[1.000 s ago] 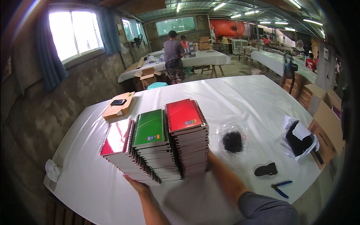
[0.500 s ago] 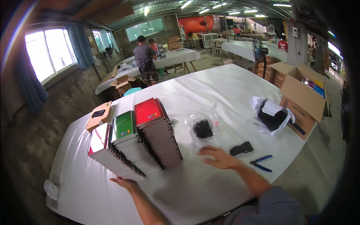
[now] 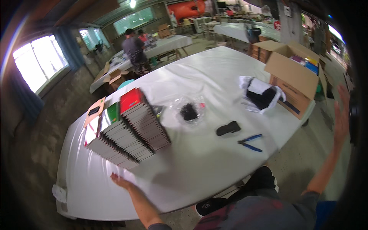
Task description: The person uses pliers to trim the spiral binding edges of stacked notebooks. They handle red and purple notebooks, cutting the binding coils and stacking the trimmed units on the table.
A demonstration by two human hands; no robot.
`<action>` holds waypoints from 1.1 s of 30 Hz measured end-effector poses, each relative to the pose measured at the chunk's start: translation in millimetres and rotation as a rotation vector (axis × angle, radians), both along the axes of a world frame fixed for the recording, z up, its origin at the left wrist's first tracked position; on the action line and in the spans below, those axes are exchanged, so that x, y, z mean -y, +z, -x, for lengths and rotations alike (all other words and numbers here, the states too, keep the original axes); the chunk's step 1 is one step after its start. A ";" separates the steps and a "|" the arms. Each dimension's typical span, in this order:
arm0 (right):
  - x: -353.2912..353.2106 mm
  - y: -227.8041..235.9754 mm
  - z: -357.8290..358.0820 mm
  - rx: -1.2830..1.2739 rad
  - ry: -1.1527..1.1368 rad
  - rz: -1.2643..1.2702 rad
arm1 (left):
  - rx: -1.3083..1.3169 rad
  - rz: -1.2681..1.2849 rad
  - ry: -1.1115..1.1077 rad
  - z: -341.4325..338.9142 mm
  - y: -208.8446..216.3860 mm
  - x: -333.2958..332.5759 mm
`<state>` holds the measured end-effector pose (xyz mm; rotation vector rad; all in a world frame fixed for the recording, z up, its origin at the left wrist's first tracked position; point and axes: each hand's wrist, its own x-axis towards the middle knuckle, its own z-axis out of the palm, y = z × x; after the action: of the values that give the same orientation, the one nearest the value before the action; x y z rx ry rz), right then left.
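Three stacks of spiral notebooks stand side by side on the white-covered table: a red-topped stack (image 3: 145,122), a green-topped stack (image 3: 124,134) and one with a shiny pale top (image 3: 111,151). Near the foot of the pale-topped stack, my left hand (image 3: 121,181) is open, palm turned up, holding nothing. Out past the table's right side, my right hand (image 3: 340,119) is raised, open and empty, below the open cardboard box. Blue-handled pliers (image 3: 251,143) and a flat black object (image 3: 229,128) lie right of the stacks.
A clear plastic bag of black pieces (image 3: 188,111) sits mid-table. Farther right are a plastic bag with black contents (image 3: 260,96) and a cardboard box (image 3: 293,78) holding colourful items. A phone (image 3: 93,111) rests on brown card. A person (image 3: 134,50) stands at another table.
My right hand has swung from the table's middle out to the far right. My left hand has come away from the stack's base. The view has shifted, showing my lap.
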<state>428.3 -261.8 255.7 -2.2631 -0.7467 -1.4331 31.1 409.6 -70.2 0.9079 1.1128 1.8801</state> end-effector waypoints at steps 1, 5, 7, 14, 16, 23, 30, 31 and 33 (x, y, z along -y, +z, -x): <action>9.7 9.5 -16.1 0.114 -0.102 0.108 | -0.153 -0.028 0.051 12.6 -0.9 4.0; 42.7 26.2 -98.5 0.115 -0.173 0.042 | -0.525 -0.098 0.252 65.1 -23.0 16.1; 78.3 14.4 -168.4 -0.242 0.109 -0.188 | -0.458 -0.153 0.380 51.0 -19.3 37.5; 94.1 -52.1 -266.4 -0.449 0.422 -0.099 | -0.715 -0.254 0.320 -121.0 80.6 215.1; 79.4 -64.8 -264.2 -0.426 0.243 -0.032 | -0.805 -0.406 0.209 -183.2 113.0 229.9; 103.9 -68.9 -268.3 -0.289 0.460 -0.049 | -0.684 -1.055 -0.224 -446.6 246.1 285.1; 156.3 -20.4 -301.2 -0.585 0.455 0.200 | -0.599 -0.759 -1.486 -707.4 340.4 448.4; 157.8 -15.9 -307.8 -0.685 0.459 0.230 | -0.706 -0.670 -1.695 -730.9 352.3 462.6; 158.6 -12.2 -314.4 -0.686 0.505 0.263 | -1.029 -0.477 -1.821 -763.3 360.4 470.4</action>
<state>742.7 -420.5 243.4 -2.2856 -1.1822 -0.3079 794.5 -60.9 290.3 2.1461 -0.1001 0.0117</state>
